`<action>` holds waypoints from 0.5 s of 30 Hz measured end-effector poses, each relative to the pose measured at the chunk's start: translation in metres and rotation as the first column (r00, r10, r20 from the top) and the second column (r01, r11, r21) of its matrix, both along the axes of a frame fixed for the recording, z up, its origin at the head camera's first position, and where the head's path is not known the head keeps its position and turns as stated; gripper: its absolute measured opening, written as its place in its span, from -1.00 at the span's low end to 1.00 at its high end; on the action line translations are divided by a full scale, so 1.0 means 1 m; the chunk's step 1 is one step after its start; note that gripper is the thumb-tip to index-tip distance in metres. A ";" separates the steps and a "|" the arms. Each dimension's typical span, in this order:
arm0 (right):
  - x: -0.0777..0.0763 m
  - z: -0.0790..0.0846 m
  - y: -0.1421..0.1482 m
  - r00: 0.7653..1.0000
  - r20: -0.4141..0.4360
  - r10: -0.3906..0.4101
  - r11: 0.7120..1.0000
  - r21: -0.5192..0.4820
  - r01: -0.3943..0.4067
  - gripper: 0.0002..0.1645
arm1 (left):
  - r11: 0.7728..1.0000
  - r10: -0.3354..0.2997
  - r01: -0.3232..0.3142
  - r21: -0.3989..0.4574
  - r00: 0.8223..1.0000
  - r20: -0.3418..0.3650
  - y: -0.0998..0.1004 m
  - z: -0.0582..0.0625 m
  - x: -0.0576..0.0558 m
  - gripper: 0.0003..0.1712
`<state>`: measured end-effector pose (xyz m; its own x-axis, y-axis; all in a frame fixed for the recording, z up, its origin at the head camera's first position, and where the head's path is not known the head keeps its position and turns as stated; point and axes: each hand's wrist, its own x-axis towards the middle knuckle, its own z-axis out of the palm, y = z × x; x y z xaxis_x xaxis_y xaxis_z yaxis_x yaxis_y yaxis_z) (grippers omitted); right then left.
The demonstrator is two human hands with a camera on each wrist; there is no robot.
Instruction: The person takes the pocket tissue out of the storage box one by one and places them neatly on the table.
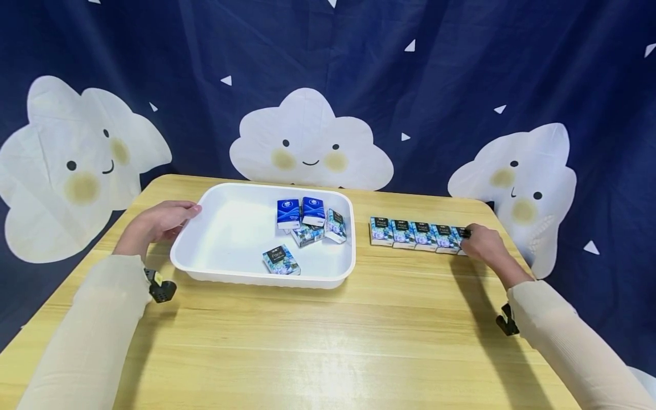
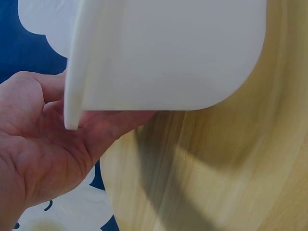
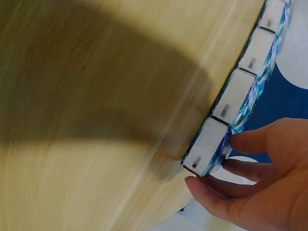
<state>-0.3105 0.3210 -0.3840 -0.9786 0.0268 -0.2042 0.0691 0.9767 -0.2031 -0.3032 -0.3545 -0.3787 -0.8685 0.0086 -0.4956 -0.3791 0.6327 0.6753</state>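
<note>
A white plastic tray [image 1: 225, 242] sits on the left half of the table, and my left hand [image 1: 166, 221] grips its left side. In the left wrist view the thumb is at the rim and the fingers reach beneath the tray. To the right of the tray, several floral tissue packs [image 1: 403, 233] stand side by side in a straight row. My right hand [image 1: 484, 245] holds the tissue pack [image 3: 207, 147] at the row's right end, fingertips on its top and outer end. That pack is partly hidden by the hand in the head view.
Inside the tray, two blue tissue packs [image 1: 313, 210] lie over floral ones near the right wall. Another floral pack [image 1: 282, 260] lies apart near the front wall. The wooden table [image 1: 318, 336] ends at a dark blue cloud-print curtain [image 1: 307, 51] behind.
</note>
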 end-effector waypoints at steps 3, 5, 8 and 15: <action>0.000 0.004 -0.002 1.000 -0.017 0.020 1.000 0.013 -0.020 -0.28 | 1.000 -0.003 0.003 0.000 1.000 0.002 0.000 -0.001 -0.001 -0.18; -0.002 0.009 -0.005 0.999 -0.029 0.036 0.999 0.020 -0.035 -0.28 | 1.000 -0.005 0.005 0.002 1.000 0.002 0.000 -0.001 -0.001 -0.18; -0.005 0.016 -0.015 0.999 -0.034 0.041 0.999 0.015 -0.041 -0.27 | 1.000 -0.007 0.007 0.004 1.000 -0.002 0.000 -0.002 -0.001 -0.19; -0.008 0.028 -0.044 0.993 -0.086 0.077 0.997 -0.017 -0.079 -0.27 | 1.000 -0.018 0.018 0.009 1.000 -0.009 0.001 -0.001 0.000 -0.19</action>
<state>-0.3188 0.2772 -0.3559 -0.9913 -0.0540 -0.1201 -0.0258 0.9740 -0.2252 -0.3036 -0.3531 -0.3794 -0.8726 0.0290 -0.4875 -0.3612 0.6335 0.6842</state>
